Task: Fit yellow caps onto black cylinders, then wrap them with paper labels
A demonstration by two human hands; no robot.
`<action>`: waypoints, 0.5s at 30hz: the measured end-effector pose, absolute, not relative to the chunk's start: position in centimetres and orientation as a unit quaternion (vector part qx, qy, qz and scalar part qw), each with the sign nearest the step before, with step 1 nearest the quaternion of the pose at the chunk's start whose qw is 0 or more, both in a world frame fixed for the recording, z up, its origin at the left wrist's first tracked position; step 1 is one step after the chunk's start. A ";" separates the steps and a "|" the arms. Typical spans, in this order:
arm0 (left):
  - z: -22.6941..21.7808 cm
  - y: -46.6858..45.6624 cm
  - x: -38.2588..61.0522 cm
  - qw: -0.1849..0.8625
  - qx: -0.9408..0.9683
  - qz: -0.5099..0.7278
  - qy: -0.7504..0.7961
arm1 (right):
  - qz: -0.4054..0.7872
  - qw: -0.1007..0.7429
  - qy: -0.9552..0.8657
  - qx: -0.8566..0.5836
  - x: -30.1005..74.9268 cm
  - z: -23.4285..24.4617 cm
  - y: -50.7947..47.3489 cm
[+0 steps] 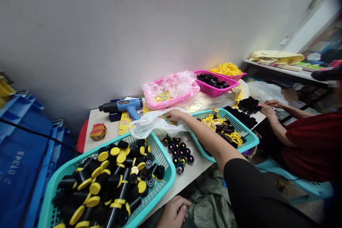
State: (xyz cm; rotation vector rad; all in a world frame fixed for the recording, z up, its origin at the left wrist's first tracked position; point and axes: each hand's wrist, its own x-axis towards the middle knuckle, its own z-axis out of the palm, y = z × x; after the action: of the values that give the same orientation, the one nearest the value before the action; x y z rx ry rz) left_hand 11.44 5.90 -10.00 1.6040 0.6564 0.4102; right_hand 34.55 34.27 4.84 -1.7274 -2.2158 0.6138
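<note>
While the right hand [175,115] is apparently pinching a light, limp plastic bag [152,124] at its upper edge, the left hand [175,212] is curling loosely around nothing visible.

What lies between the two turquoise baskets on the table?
Rows of small black caps with coloured centres stand on the white tabletop between the near turquoise basket and the far one, as the head view shows.
</note>
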 end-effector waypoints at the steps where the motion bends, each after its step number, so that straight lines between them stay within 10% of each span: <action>1: -9.9 5.9 11.4 0.629 0.699 0.179 0.289 | 0.224 0.125 -0.766 -0.589 34.8 5.0 34.2; 15: -6.7 5.8 10.9 0.608 0.710 0.149 0.322 | 0.253 0.249 -0.735 -0.578 36.9 8.4 23.1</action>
State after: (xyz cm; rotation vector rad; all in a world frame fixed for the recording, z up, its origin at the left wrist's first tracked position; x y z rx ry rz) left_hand 10.85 5.75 -6.65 1.6414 0.7449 0.3443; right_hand 36.87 23.06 8.40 -1.5748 -2.0013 0.6890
